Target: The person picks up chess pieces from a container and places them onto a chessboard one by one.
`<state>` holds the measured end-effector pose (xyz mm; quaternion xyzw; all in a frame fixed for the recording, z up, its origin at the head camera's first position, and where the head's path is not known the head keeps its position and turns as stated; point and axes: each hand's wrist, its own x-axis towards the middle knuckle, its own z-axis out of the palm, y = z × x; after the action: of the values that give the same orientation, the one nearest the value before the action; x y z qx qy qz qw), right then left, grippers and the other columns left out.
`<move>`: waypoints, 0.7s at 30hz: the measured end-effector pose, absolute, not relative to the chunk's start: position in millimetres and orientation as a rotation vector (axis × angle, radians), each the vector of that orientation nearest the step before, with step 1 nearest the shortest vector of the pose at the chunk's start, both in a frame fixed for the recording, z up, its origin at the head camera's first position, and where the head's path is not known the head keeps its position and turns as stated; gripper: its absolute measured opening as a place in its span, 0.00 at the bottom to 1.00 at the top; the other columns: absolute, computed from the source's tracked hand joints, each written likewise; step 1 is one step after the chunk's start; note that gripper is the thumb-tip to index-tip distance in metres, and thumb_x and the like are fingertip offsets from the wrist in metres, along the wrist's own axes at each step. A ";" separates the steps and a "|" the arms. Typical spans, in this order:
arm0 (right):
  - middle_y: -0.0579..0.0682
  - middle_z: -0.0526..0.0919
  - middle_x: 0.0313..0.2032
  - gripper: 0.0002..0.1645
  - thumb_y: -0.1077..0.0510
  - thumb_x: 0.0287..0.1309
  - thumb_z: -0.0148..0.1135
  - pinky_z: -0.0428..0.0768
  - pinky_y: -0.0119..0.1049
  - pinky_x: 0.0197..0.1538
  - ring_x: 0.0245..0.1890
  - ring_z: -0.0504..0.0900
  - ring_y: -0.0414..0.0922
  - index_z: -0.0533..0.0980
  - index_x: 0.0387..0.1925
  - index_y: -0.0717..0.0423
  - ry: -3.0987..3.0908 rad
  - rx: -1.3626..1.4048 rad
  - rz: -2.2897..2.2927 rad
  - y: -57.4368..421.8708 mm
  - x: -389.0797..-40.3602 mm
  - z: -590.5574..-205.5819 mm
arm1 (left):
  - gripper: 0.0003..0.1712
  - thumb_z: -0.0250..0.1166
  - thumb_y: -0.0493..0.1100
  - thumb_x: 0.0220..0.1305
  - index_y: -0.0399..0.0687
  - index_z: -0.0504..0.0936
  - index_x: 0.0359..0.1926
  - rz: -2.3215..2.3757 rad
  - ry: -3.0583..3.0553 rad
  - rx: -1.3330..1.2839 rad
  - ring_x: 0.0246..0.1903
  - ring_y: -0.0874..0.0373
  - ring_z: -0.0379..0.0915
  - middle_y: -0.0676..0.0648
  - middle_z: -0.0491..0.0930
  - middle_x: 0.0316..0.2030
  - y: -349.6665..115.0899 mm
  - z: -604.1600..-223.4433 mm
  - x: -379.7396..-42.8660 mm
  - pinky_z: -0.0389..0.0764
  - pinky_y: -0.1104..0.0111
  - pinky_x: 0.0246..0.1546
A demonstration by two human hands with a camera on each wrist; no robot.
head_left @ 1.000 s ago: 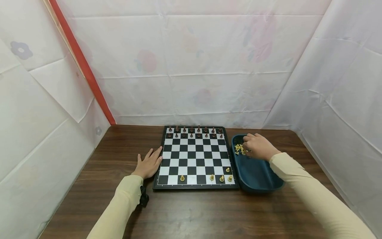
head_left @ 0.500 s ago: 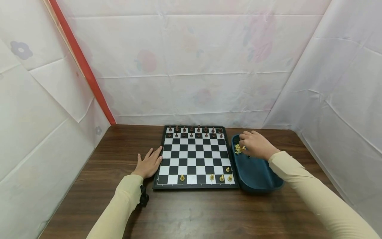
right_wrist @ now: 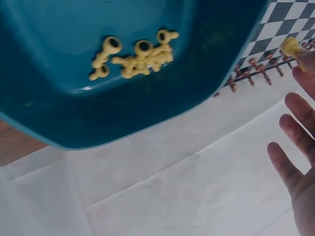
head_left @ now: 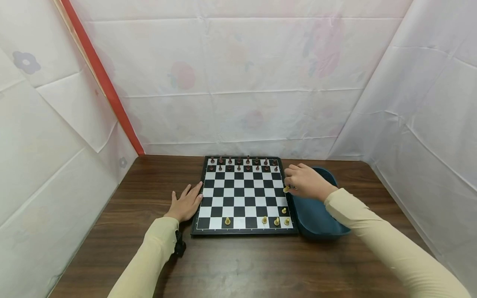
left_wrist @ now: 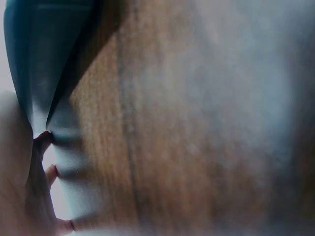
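Note:
My right hand (head_left: 304, 181) pinches a pale yellow chess piece (right_wrist: 290, 46) between thumb and index finger, its other fingers spread. It hovers where the chessboard's (head_left: 234, 232) right edge meets the blue tub (head_left: 320, 231). In the right wrist view, several yellow chess pieces (right_wrist: 147, 59) lie heaped in the tub. My left hand (head_left: 184, 205) rests with fingers spread, fingertips at the board's left edge. Two rows of reddish-brown pieces (head_left: 239, 168) stand along the far side. Near me stand yellow pieces: one alone on the left (head_left: 227, 221), several at the right corner (head_left: 277, 222).
The brown wooden table (head_left: 238, 265) carries the board, with the tub close against its right side. White cloth walls (head_left: 238, 82) enclose the back and both sides. A red strip (head_left: 104, 78) runs down the back left corner.
My right hand has come up out of the tub and moved left toward the board, with a yellow chess piece now pinched in it. The left hand stays put.

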<state>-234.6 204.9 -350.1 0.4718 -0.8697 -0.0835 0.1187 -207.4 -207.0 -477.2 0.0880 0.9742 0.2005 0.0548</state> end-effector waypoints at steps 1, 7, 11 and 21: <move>0.44 0.73 0.29 0.06 0.53 0.47 0.74 0.71 0.41 0.38 0.31 0.69 0.43 0.82 0.26 0.47 -2.544 1.384 -0.244 202.2 -234.2 -349.7 | 0.32 0.35 0.55 0.76 0.51 0.47 0.76 0.608 2.958 0.266 0.71 0.41 0.41 0.43 0.53 0.72 -207.0 -476.7 -207.6 0.28 0.33 0.60; 0.44 0.74 0.29 0.05 0.54 0.50 0.72 0.72 0.42 0.39 0.32 0.71 0.43 0.82 0.26 0.47 -2.532 1.417 -0.261 187.8 -232.4 -348.6 | 0.32 0.35 0.55 0.76 0.52 0.47 0.76 0.601 2.953 0.259 0.71 0.41 0.41 0.43 0.53 0.72 -207.3 -475.8 -207.9 0.28 0.33 0.59; 0.45 0.74 0.30 0.05 0.53 0.51 0.71 0.71 0.42 0.39 0.32 0.71 0.44 0.83 0.28 0.48 -2.529 1.421 -0.276 179.3 -232.1 -348.9 | 0.32 0.35 0.56 0.76 0.52 0.47 0.76 0.594 2.955 0.259 0.71 0.41 0.41 0.44 0.53 0.72 -207.3 -476.7 -208.1 0.28 0.32 0.59; 0.44 0.74 0.30 0.06 0.51 0.50 0.71 0.71 0.40 0.38 0.32 0.71 0.43 0.83 0.28 0.47 -2.509 1.468 -0.265 155.7 -232.0 -350.9 | 0.33 0.34 0.57 0.76 0.52 0.47 0.76 0.588 2.959 0.252 0.71 0.41 0.41 0.43 0.54 0.72 -206.3 -476.2 -208.1 0.29 0.32 0.59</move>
<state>-232.0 155.7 -350.9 0.4997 -0.8543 -0.0901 0.1110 -208.1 -206.3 -476.2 0.0831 0.9758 0.1939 0.0569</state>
